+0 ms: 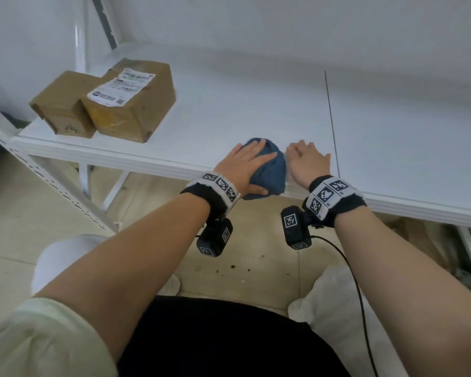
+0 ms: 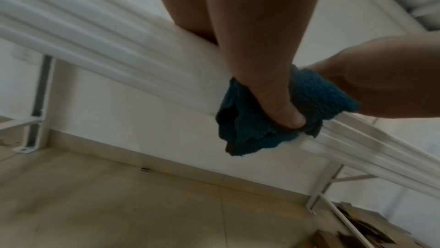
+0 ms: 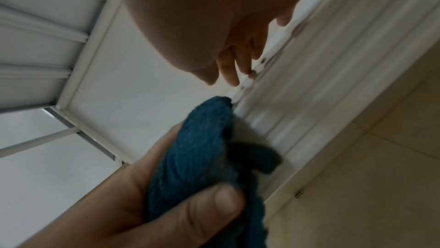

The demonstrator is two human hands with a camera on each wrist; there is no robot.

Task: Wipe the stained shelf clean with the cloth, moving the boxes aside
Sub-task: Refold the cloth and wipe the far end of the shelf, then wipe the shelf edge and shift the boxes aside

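Note:
A crumpled blue cloth [image 1: 273, 170] lies on the front edge of the white shelf [image 1: 229, 104] and hangs partly over its lip. My left hand [image 1: 249, 161] lies flat on top of it, and its thumb [image 2: 269, 94] digs into the hanging fold of the cloth [image 2: 316, 97]. My right hand [image 1: 305, 159] rests on the shelf just right of the cloth, fingers loose and holding nothing. Two brown cardboard boxes stand at the shelf's left end: a small one [image 1: 63, 104] and a larger labelled one [image 1: 136, 104]. In the right wrist view small dark spots [image 3: 262, 61] dot the front lip.
A thin dark seam [image 1: 331, 118] crosses the shelf right of my hands. The rack's perforated white upright [image 1: 46, 180] slants down at the left. Crumbs [image 1: 245, 265] lie on the tiled floor below. Flattened cardboard [image 2: 369, 229] lies under the shelf.

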